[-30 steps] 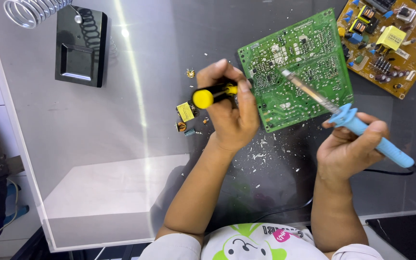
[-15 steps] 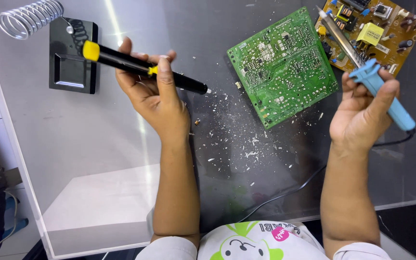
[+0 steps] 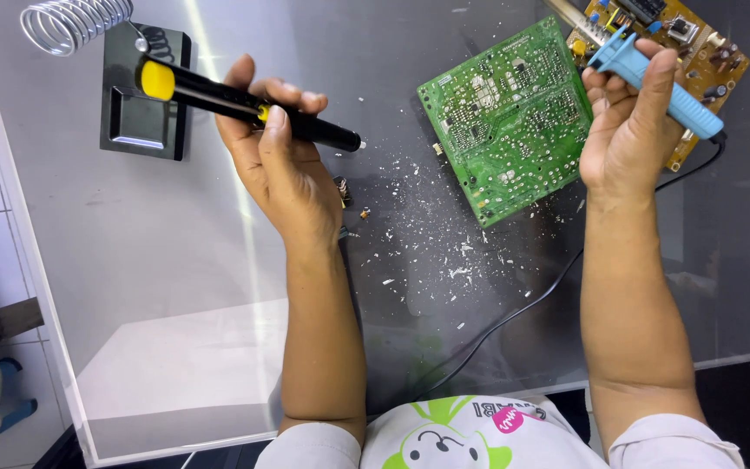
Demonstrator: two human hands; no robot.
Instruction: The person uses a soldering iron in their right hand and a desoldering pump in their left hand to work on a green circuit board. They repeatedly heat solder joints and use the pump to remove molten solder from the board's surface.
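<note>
Counter [image 3: 175,287]: clear sheet, left edge and near edge in view; bare room near left.

Left hand [image 3: 279,165]: fingers wrapped around black desoldering pump [image 3: 245,104] with yellow cap, lifted at far left just right of the black stand [image 3: 145,91].

Right hand [image 3: 631,122]: fingers closed around blue soldering iron [image 3: 653,78], just right of the green circuit board [image 3: 509,122].

White flecks [image 3: 427,234] lie between the forearms.

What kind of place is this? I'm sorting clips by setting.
Likely an electronics repair bench. The right hand holds a blue soldering iron, the left hand a black desoldering pump, with a green circuit board and a coil iron stand on the glass-topped table.
</note>
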